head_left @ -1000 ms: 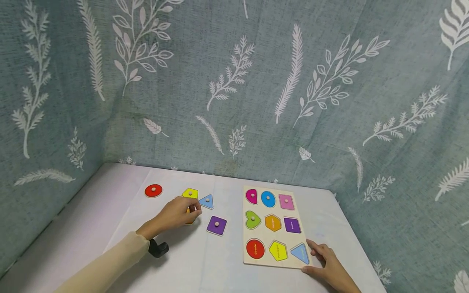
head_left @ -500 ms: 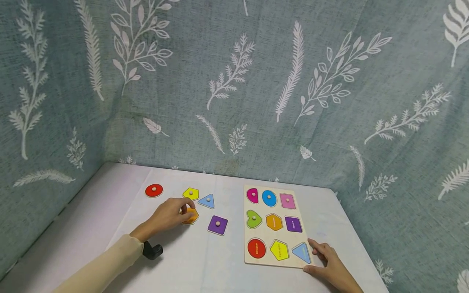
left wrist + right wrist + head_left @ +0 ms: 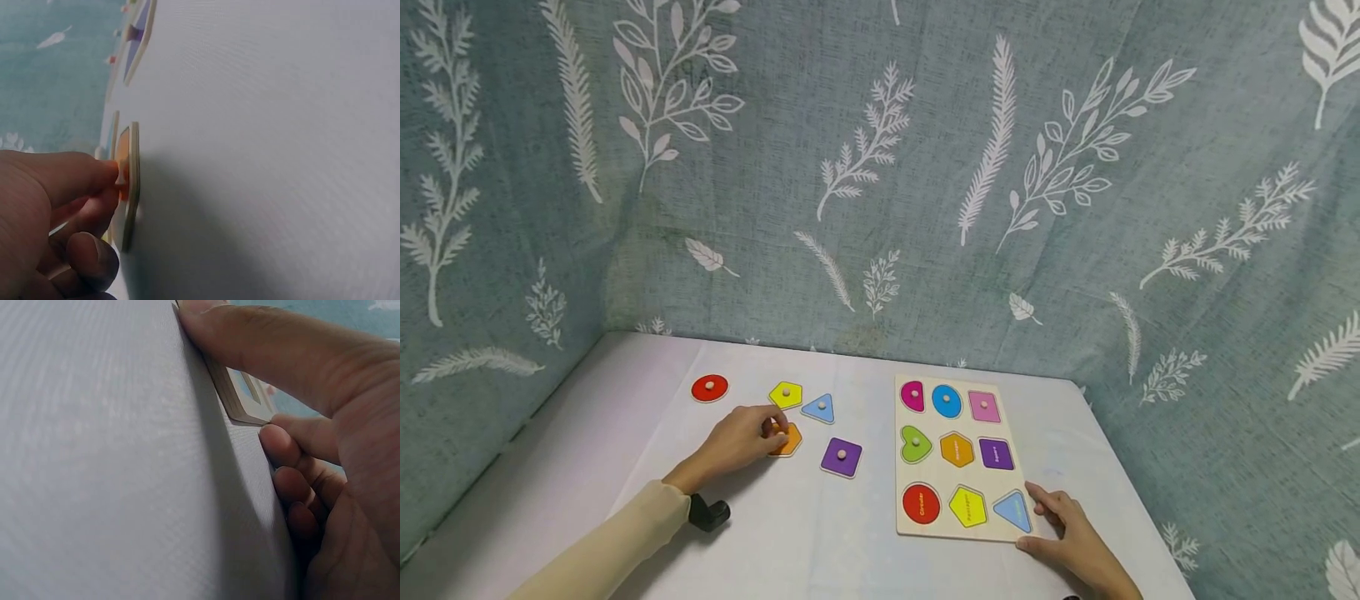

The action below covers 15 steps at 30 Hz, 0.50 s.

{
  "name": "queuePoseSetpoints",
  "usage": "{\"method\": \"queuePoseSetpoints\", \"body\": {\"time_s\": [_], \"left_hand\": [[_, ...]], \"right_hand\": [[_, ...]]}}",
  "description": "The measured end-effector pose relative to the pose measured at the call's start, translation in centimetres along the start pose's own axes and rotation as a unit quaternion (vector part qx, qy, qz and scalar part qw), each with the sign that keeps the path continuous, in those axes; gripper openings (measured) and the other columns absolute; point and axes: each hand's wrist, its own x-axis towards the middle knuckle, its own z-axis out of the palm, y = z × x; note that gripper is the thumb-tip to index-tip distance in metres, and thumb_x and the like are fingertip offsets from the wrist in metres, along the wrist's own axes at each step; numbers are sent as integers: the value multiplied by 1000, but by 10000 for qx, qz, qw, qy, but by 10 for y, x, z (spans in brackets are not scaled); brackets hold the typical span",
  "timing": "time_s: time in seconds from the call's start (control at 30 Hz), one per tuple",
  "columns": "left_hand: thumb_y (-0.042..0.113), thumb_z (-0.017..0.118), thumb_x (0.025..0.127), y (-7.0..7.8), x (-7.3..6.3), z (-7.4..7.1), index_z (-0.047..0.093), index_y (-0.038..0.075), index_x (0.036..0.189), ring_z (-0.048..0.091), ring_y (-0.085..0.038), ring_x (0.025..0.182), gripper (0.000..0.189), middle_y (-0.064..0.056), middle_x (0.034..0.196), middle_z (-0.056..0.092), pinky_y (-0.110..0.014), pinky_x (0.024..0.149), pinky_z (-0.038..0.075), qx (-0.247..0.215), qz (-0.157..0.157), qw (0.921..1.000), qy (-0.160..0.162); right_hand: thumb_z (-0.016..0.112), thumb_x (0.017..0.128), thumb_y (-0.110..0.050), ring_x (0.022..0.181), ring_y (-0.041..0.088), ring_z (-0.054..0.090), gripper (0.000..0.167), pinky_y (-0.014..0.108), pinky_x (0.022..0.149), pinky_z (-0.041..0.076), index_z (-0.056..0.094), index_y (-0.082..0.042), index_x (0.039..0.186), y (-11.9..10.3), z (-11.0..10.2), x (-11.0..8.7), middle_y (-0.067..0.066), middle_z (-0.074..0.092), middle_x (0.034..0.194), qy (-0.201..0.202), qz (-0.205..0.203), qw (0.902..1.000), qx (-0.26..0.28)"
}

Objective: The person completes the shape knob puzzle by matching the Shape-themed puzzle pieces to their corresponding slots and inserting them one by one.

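Note:
My left hand (image 3: 737,437) pinches the knob of an orange hexagon puzzle piece (image 3: 792,442) between thumb and finger. The left wrist view shows the hexagon piece (image 3: 134,181) from its edge, close over the white cloth with a shadow beside it. On the right lies a wooden shape puzzle board (image 3: 940,473). My right hand (image 3: 1071,537) holds its near right corner, thumb along the near edge and index finger at the side. In the right wrist view, the other fingers (image 3: 294,484) curl beside the board's corner (image 3: 250,412).
Around my left hand lie a yellow pentagon (image 3: 786,395), a blue triangle (image 3: 825,410), a purple square (image 3: 835,467) and a red circle (image 3: 703,392). Several knobbed pieces, such as the green heart (image 3: 912,452), sit in the board. A patterned curtain (image 3: 850,167) stands behind.
My left hand has drawn back slightly to the left and settled on the hexagon's knob, uncovering more of the piece and the pentagon. My right hand stays at the board's corner.

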Motion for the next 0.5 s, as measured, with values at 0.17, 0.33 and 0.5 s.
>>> {"method": "queuePoseSetpoints", "body": {"time_s": [0.17, 0.33, 0.5], "left_hand": [[20, 79, 89, -4, 1, -1, 69, 17, 93, 50, -14, 65, 11, 5, 72, 56, -31, 62, 40, -32, -59, 10000, 50], [22, 81, 89, -8, -1, -1, 70, 17, 91, 50, -14, 65, 12, 5, 72, 56, -30, 60, 40, -74, -128, 9999, 20], [22, 82, 87, -9, -2, 0, 71, 16, 90, 50, -14, 68, 13, 5, 73, 56, -31, 63, 41, -146, -114, 9998, 5]], "right_hand": [[93, 71, -43, 109, 26, 41, 102, 59, 109, 36, 46, -8, 154, -1, 1, 2, 5, 45, 104, 31, 3, 10000, 79], [93, 71, -42, 108, 26, 40, 102, 59, 109, 37, 46, -7, 154, 0, 1, 1, 4, 44, 104, -7, -48, 10000, 61], [92, 72, -44, 105, 24, 41, 100, 56, 106, 40, 47, -7, 153, 2, -1, -1, 3, 46, 103, -15, -199, 9998, -89]]}}
